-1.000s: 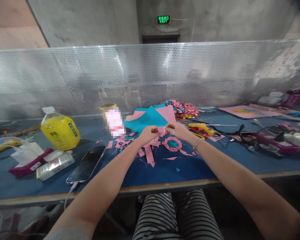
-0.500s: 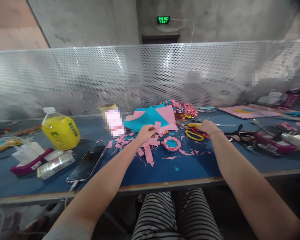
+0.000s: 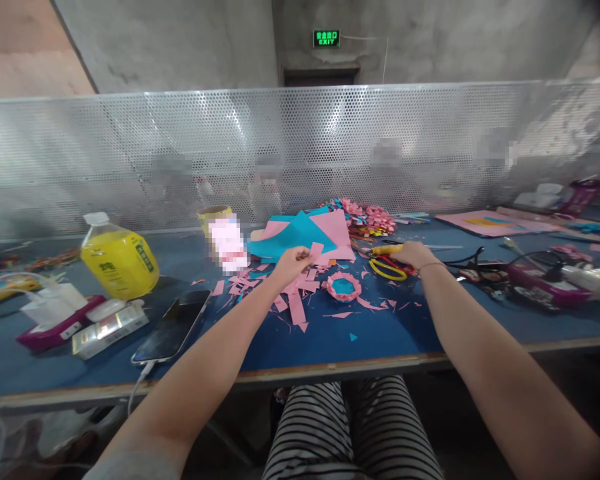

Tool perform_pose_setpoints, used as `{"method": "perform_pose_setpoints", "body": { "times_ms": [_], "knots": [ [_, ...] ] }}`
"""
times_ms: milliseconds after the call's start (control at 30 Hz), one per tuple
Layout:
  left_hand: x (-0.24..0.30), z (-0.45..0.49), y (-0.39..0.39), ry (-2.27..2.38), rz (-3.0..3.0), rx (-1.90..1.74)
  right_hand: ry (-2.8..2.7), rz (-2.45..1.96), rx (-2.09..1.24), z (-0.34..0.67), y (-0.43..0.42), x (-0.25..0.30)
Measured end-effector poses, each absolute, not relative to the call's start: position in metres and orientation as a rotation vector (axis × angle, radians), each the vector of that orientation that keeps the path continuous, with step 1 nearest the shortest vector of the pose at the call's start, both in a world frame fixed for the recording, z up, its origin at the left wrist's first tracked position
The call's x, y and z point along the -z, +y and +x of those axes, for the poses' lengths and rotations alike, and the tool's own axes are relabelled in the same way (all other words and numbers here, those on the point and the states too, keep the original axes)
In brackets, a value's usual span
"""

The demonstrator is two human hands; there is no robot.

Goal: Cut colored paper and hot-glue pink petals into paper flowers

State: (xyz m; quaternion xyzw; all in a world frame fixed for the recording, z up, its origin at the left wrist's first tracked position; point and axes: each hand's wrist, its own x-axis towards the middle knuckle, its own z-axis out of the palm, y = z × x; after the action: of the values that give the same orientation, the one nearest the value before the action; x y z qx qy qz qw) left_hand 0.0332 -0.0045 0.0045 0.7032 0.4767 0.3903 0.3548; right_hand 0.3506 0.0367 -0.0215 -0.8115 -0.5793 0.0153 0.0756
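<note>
- Lap [image 3: 353,427] in striped cloth nearest, under the table [image 3: 305,343] edge.
- Both bare forearms reach out over the blue top.
- Near left: phone [image 3: 173,328] face up on a cable. Beyond it a tissue pack [image 3: 55,313] and a yellow bottle [image 3: 117,257].
- Centre: pink scraps [image 3: 295,308] strewn thick, mostly strips and triangles, with a few blue bits.
- Left hand [image 3: 293,263] above the scraps, fingers pinched shut on a short pink strip [image 3: 316,251], which stands up from the fingertips clear of the table.
- Just right of the scraps: pink ring [image 3: 343,287] with a blue centre, lying flat and untouched between the two hands.
- Right hand [image 3: 414,253] lies well right of the ring, knuckles up, fingers curled over a yellow tool [image 3: 386,250]. Cannot tell whether it truly grips it or only rests on it.
- Scissors [image 3: 387,270] with yellow loops lie just near of that hand.
- Far right: cables and a purple case [image 3: 545,277].
- Farther, centre: blue and pink sheets [image 3: 305,233], large and mostly uncut.
- Behind them: heap of pink paper flowers [image 3: 370,217].
- Judgement: the work is well along. Much paper is cut, the flowers look finished and the ring is formed. The strip is not yet joined to anything, and the sheets remain as stock.
- Farthest: mesh screen [image 3: 180,147], then a concrete wall with a green sign [image 3: 327,38].
</note>
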Motion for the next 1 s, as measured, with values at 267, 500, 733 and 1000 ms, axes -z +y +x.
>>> {"method": "perform_pose_setpoints", "body": {
  "times_ms": [267,500,733,1000],
  "knots": [
    [-0.003,0.036,0.0,1.264,1.733,-0.993,-1.683,-2.013,0.191,0.321,0.027,0.007],
    [-0.001,0.035,0.001,1.243,1.701,-1.022,-1.691,-1.478,0.331,0.28,0.024,0.002],
    [-0.002,0.034,-0.004,1.232,1.886,-0.937,-1.837,-1.257,0.477,0.264,0.019,0.003],
    [0.004,0.033,0.001,1.178,1.9,-0.918,-1.858,-1.244,0.502,0.26,0.016,0.005]
  ]
}}
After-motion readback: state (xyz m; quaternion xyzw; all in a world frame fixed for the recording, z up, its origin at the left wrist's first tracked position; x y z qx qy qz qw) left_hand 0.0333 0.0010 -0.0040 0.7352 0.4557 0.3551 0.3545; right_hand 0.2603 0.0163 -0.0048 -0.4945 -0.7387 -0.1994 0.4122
